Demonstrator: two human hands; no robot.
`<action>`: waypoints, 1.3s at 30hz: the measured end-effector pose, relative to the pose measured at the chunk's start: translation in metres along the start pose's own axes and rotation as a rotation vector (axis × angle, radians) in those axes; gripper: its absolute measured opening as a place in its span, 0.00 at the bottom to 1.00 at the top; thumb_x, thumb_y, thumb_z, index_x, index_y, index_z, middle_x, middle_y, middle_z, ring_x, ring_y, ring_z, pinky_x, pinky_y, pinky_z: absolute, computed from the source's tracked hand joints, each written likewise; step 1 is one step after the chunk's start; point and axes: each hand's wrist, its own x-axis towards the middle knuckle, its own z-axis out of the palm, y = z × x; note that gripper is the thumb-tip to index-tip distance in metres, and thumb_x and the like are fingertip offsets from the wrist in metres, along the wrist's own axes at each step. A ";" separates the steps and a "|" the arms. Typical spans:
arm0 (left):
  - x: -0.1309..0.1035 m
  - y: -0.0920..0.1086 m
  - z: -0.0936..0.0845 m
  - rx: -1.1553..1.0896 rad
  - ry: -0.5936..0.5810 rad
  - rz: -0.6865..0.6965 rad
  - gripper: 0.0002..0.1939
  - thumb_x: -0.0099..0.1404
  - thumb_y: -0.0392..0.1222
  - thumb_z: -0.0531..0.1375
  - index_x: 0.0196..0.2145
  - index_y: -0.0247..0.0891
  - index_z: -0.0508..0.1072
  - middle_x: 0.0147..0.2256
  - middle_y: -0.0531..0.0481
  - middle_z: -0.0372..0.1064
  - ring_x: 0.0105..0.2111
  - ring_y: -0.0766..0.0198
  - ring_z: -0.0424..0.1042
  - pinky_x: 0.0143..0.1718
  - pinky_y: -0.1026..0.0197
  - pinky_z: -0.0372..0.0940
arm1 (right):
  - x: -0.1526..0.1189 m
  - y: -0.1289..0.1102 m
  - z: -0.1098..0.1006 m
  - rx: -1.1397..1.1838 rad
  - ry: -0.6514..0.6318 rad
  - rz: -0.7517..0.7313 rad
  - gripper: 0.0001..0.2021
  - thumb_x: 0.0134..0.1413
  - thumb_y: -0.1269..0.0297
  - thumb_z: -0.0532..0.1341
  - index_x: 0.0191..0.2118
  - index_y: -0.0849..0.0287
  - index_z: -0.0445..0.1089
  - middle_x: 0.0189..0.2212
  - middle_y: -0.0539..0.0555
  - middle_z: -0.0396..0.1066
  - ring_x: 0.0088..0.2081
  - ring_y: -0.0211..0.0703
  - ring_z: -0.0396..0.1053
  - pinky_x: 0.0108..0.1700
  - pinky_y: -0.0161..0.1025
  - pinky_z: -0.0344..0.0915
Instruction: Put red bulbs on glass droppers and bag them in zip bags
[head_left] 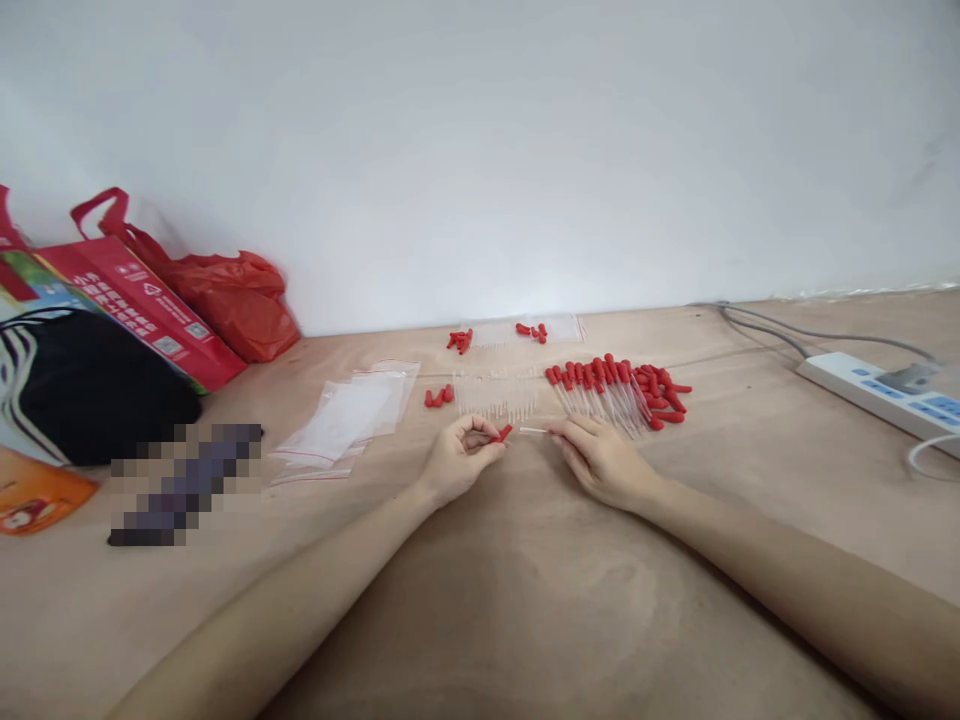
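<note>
Between the thumb and fingers of my left hand (459,462) is a red rubber bulb (504,434), the kind found on a dropper. My right hand (600,462) pinches a thin clear dropper tube (534,430) pointing left toward the bulb, with a small gap between the two. Beyond my hands lies a row of clear tubes (495,392). Droppers with red bulbs fitted (600,385) lie fanned out past my right hand, next to a pile of loose red bulbs (661,395). A few more loose bulbs (439,397) rest left of the clear tubes.
Clear zip bags (349,415) lie to the left; bulbs and tubes on a bag (555,328) lie near the wall. Shopping bags (142,300), a black bag (97,385) and an orange packet (41,492) stand far left. A power strip (885,395) with cables is right.
</note>
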 end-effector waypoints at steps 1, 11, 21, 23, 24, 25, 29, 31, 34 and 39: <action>-0.001 -0.001 0.000 0.007 -0.002 0.018 0.14 0.48 0.42 0.64 0.24 0.35 0.61 0.27 0.52 0.68 0.29 0.65 0.71 0.33 0.62 0.66 | -0.002 0.000 0.001 0.006 0.007 -0.008 0.12 0.58 0.69 0.47 0.43 0.60 0.63 0.33 0.56 0.67 0.34 0.41 0.65 0.36 0.38 0.60; 0.002 -0.008 -0.002 0.019 -0.047 0.144 0.14 0.48 0.38 0.65 0.31 0.35 0.64 0.29 0.52 0.67 0.31 0.68 0.69 0.36 0.62 0.66 | -0.003 0.001 0.006 -0.042 -0.003 -0.005 0.12 0.58 0.68 0.47 0.42 0.61 0.65 0.35 0.56 0.69 0.33 0.40 0.65 0.36 0.38 0.55; 0.002 -0.014 -0.003 0.079 -0.070 0.221 0.10 0.50 0.40 0.64 0.32 0.35 0.74 0.41 0.46 0.64 0.39 0.63 0.69 0.43 0.57 0.67 | -0.003 0.001 0.006 -0.036 -0.001 -0.021 0.13 0.59 0.68 0.47 0.43 0.61 0.66 0.35 0.56 0.70 0.33 0.39 0.65 0.35 0.38 0.54; 0.003 -0.015 -0.003 0.114 -0.065 0.259 0.10 0.52 0.41 0.63 0.33 0.36 0.74 0.43 0.46 0.64 0.40 0.63 0.69 0.43 0.57 0.68 | -0.003 0.001 0.007 -0.043 0.014 -0.033 0.13 0.58 0.67 0.47 0.43 0.61 0.66 0.34 0.56 0.70 0.32 0.38 0.65 0.35 0.37 0.53; 0.003 -0.015 -0.003 0.133 -0.065 0.289 0.09 0.53 0.41 0.62 0.34 0.36 0.74 0.42 0.46 0.65 0.40 0.63 0.69 0.42 0.57 0.68 | -0.003 0.002 0.007 -0.050 0.027 -0.043 0.13 0.58 0.67 0.47 0.43 0.61 0.67 0.33 0.56 0.70 0.31 0.38 0.64 0.35 0.37 0.53; 0.003 -0.015 -0.003 0.159 -0.064 0.328 0.09 0.55 0.41 0.61 0.34 0.36 0.74 0.40 0.46 0.66 0.39 0.63 0.69 0.42 0.58 0.68 | -0.004 0.002 0.008 -0.060 0.043 -0.056 0.13 0.58 0.67 0.48 0.43 0.60 0.67 0.32 0.56 0.70 0.31 0.38 0.64 0.35 0.38 0.53; 0.001 -0.011 -0.004 0.334 -0.037 0.530 0.08 0.58 0.38 0.59 0.36 0.37 0.74 0.33 0.48 0.71 0.34 0.65 0.70 0.37 0.63 0.68 | -0.004 0.003 0.007 -0.123 0.110 -0.124 0.13 0.57 0.67 0.50 0.42 0.59 0.69 0.27 0.53 0.69 0.28 0.37 0.62 0.36 0.39 0.51; -0.002 -0.008 -0.004 0.417 -0.033 0.617 0.07 0.59 0.37 0.58 0.36 0.37 0.74 0.32 0.48 0.72 0.32 0.66 0.71 0.35 0.64 0.67 | -0.005 0.004 0.005 -0.156 0.133 -0.174 0.12 0.56 0.68 0.50 0.42 0.59 0.69 0.26 0.52 0.68 0.27 0.37 0.61 0.36 0.39 0.50; -0.006 -0.005 -0.004 0.488 -0.048 0.706 0.07 0.60 0.36 0.57 0.36 0.35 0.73 0.31 0.47 0.72 0.30 0.66 0.71 0.33 0.65 0.66 | -0.007 0.005 0.004 -0.187 0.144 -0.239 0.13 0.54 0.71 0.51 0.42 0.61 0.69 0.24 0.51 0.67 0.25 0.36 0.59 0.37 0.40 0.50; -0.008 -0.005 -0.004 0.526 -0.075 0.758 0.06 0.60 0.35 0.58 0.35 0.34 0.73 0.30 0.48 0.72 0.29 0.68 0.70 0.30 0.66 0.65 | -0.006 0.003 0.001 -0.189 0.158 -0.283 0.13 0.53 0.73 0.50 0.40 0.61 0.69 0.23 0.50 0.67 0.23 0.34 0.57 0.37 0.39 0.49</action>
